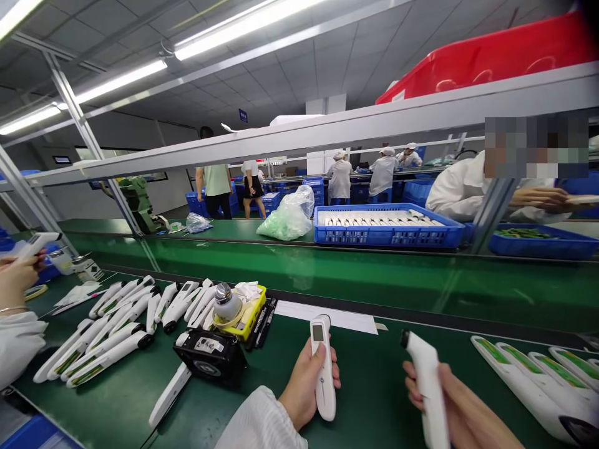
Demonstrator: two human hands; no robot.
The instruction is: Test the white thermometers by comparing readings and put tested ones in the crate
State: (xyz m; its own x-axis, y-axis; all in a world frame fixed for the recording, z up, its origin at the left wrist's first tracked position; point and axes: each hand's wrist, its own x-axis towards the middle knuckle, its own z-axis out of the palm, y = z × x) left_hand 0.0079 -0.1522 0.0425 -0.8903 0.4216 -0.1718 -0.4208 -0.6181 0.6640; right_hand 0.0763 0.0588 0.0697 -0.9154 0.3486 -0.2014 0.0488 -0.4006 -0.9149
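In the middle, my left hand (298,386) is wrapped round a white handheld infrared thermometer (326,393), its small grey screen facing me and its head pointing away. On the right, my right hand (453,393) grips a second white thermometer (427,368), held upright with its black-tipped head turned left; its lower end is slightly blurred. The two thermometers are apart. Farther right lie several white thermometer housings (528,380) with green circuit boards showing. Left of my left hand stands a black box-like device (210,355), with another white thermometer (169,394) against it.
Several part-open thermometers (107,337) lie at left, near a yellow tray (256,317) and a metal-capped bottle (228,304). A co-worker's hand (19,274) holds a thermometer at the left edge. Behind the green conveyor (234,262) are a blue crate (388,234) and an overhead shelf (281,140).
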